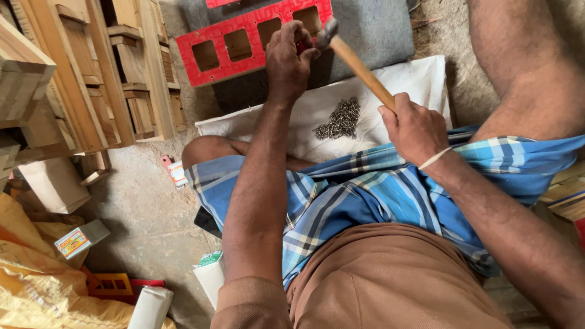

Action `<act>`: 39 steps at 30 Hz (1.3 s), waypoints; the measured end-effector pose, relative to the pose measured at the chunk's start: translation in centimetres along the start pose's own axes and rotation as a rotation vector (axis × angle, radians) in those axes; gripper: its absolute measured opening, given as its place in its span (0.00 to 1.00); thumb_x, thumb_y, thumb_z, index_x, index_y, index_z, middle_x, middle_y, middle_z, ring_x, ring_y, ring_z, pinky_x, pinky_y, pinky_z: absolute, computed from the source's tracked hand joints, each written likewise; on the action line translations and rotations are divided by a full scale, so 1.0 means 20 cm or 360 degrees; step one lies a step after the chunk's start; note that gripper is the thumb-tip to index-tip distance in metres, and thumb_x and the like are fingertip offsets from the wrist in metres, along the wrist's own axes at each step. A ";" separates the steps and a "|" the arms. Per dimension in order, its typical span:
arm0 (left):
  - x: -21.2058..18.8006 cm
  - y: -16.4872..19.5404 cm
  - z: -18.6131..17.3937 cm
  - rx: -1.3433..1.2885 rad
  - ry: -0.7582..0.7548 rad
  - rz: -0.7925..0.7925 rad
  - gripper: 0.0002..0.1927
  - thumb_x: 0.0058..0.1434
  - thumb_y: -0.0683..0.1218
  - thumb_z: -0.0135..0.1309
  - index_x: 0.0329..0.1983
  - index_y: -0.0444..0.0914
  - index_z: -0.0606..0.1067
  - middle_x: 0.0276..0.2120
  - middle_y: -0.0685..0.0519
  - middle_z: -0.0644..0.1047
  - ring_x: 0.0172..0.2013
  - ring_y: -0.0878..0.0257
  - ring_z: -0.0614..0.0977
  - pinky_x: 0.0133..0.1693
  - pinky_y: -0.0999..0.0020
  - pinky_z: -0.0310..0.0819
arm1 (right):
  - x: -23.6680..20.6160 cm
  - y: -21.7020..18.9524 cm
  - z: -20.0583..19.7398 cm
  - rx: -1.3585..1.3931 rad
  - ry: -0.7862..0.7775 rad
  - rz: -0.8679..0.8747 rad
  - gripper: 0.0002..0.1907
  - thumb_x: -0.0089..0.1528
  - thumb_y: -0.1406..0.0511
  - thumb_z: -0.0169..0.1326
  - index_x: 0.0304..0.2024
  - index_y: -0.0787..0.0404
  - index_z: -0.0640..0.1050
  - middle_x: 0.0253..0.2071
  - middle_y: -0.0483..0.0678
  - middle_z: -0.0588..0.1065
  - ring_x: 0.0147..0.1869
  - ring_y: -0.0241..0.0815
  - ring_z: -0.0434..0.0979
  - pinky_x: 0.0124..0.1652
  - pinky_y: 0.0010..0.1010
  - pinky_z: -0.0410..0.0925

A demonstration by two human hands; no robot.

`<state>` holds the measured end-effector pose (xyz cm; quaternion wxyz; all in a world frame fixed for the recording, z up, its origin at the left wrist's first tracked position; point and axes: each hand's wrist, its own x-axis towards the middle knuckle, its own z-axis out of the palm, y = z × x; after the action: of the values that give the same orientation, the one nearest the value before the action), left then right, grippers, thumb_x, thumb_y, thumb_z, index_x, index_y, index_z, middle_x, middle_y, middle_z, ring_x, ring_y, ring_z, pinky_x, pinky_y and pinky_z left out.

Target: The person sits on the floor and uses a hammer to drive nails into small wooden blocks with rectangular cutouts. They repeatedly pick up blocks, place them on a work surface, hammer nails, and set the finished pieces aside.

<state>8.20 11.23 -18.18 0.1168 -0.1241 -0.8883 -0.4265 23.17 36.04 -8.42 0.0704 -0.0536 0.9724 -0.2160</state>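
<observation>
My right hand [414, 128] grips the wooden handle of a hammer [359, 67]; its metal head is up by my left hand. My left hand [287, 58] is closed with pinched fingers over the edge of a red wooden frame [222, 27] with several square openings, which lies on a grey slab. Whatever the fingers pinch is too small to tell. A pile of small dark nails [340, 119] lies on a white sack [414, 82] between my hands. I sit on the floor in a blue checked cloth [365, 195].
Unpainted wooden frames [91, 67] are stacked at the left. Small boxes [79, 239], a white roll [149, 307] and yellow sacks [30, 286] lie on the concrete floor at lower left. Wood pieces [567, 195] sit at the right edge.
</observation>
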 end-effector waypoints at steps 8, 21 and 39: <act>-0.01 0.00 -0.09 -0.0161 -0.0071 0.0144 0.39 0.52 0.34 0.62 0.67 0.37 0.61 0.59 0.45 0.72 0.61 0.47 0.74 0.63 0.54 0.68 | -0.09 0.05 -0.04 0.0925 0.0680 -0.0216 0.13 0.70 0.61 0.47 0.40 0.66 0.71 0.21 0.54 0.68 0.24 0.52 0.70 0.28 0.45 0.66; 0.00 -0.09 -0.10 -0.0257 -0.0113 0.0174 0.41 0.48 0.29 0.40 0.70 0.35 0.61 0.64 0.41 0.69 0.65 0.42 0.72 0.69 0.54 0.68 | 0.02 -0.07 -0.10 0.0313 0.0530 -0.0378 0.12 0.74 0.62 0.52 0.47 0.66 0.68 0.36 0.62 0.76 0.35 0.63 0.78 0.36 0.52 0.72; 0.12 -0.50 -1.01 0.0903 -0.0846 -0.0083 0.53 0.45 0.49 0.68 0.76 0.41 0.59 0.72 0.43 0.61 0.72 0.44 0.61 0.71 0.46 0.61 | -0.21 0.06 0.02 0.1424 -0.0390 0.0887 0.14 0.71 0.60 0.50 0.35 0.64 0.72 0.22 0.40 0.65 0.20 0.29 0.61 0.18 0.25 0.58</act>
<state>4.80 -10.37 -12.40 -0.0987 -0.1705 -0.9731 -0.1196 27.23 37.56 -8.83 0.2540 0.2168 0.7473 -0.5744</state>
